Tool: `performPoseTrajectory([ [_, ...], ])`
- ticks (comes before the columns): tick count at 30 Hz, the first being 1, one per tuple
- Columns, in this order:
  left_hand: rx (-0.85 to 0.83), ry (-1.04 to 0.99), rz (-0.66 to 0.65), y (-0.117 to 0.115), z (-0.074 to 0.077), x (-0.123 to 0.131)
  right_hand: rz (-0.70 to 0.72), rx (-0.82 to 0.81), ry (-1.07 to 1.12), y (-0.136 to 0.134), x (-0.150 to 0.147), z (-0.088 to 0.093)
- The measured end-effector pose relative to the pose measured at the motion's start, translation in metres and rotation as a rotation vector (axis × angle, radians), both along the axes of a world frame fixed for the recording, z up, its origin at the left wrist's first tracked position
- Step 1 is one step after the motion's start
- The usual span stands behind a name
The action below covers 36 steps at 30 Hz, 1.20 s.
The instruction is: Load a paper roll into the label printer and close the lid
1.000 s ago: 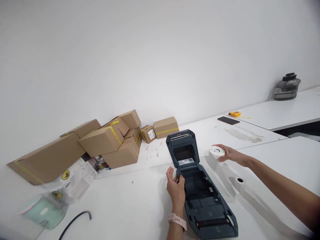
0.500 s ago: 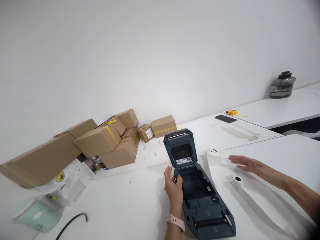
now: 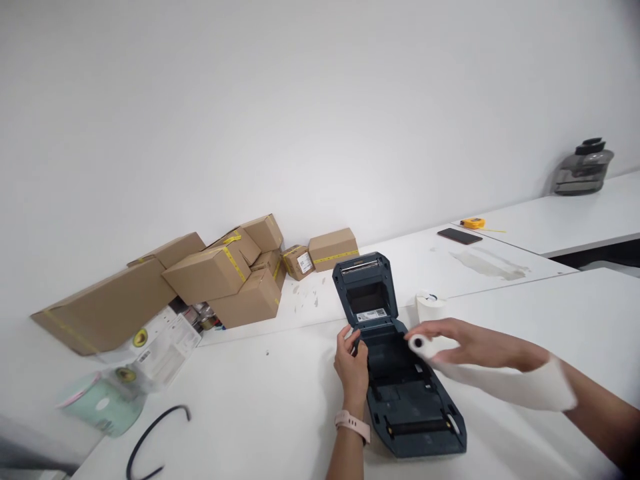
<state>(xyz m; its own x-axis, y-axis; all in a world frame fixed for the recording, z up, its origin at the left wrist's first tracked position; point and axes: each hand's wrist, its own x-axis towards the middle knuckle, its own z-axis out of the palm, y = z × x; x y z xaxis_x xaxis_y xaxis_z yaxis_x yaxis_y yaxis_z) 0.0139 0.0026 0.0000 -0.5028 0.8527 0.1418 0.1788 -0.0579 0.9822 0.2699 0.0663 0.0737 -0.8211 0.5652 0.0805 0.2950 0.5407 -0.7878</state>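
Observation:
A dark blue-grey label printer point(image 3: 400, 390) lies with its lid point(image 3: 364, 287) swung up and its inside bare to view. My left hand point(image 3: 352, 367), with a pink watch band on the wrist, grips the printer's left edge near the hinge. In my right hand point(image 3: 477, 343) is a small white paper roll point(image 3: 423, 345), pinched between thumb and fingers over the printer's right edge. From that roll a loose paper strip point(image 3: 530, 387) trails back across my right forearm. Behind the right hand stands a larger white label roll point(image 3: 429, 305).
Cardboard boxes point(image 3: 205, 275) are piled at the back left. Clear packaging and a mint-green pouch point(image 3: 107, 403) lie at left, near a black cable point(image 3: 143, 443). A phone point(image 3: 459, 236), a yellow tape measure point(image 3: 473, 223) and a dark jug point(image 3: 584, 170) sit at back right.
My right hand has taken hold of the small paper roll and carried it left to the printer, its strip lifting along. My left hand stays on the printer's edge. The view has shifted slightly.

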Motion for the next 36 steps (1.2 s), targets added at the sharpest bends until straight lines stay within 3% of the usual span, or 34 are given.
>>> performPoseTrajectory([
  [3, -0.013, -0.016, -0.013, -0.001, 0.0, 0.0, 0.101, 0.235, -0.326, 0.007, -0.062, 0.016],
  [6, -0.041, -0.037, -0.059, -0.001, -0.002, 0.0, 0.115, 0.334, -0.49, 0.017, -0.108, 0.004],
  [9, -0.051, -0.057, -0.102, 0.003, -0.005, 0.001, 0.121, 0.369, -0.595, 0.026, -0.126, -0.013],
  [17, -0.038, -0.047, -0.1, 0.01, -0.004, 0.004, 0.125, 0.461, -0.672, 0.029, -0.128, -0.036],
  [22, 0.043, 0.034, -0.052, -0.014, 0.007, 0.008, 0.112, 0.498, -0.662, 0.026, -0.127, -0.037],
  [24, 0.096, 0.083, -0.117, -0.033, 0.013, 0.01, 0.102, 0.5, -0.661, 0.024, -0.125, -0.036],
  [28, 0.083, 0.146, -0.395, -0.071, 0.027, 0.019, 0.09, 0.483, -0.66, 0.024, -0.125, -0.036],
  [31, 0.063, 0.255, -0.436, -0.085, 0.033, 0.027, 0.103, 0.455, -0.634, 0.025, -0.126, -0.035],
  [33, 0.088, 0.37, -0.396, -0.089, 0.028, 0.032, 0.108, 0.426, -0.597, 0.024, -0.125, -0.032],
  [36, 0.13, 0.513, -0.351, -0.093, 0.006, 0.036, 0.112, 0.362, -0.487, 0.023, -0.115, -0.017],
])
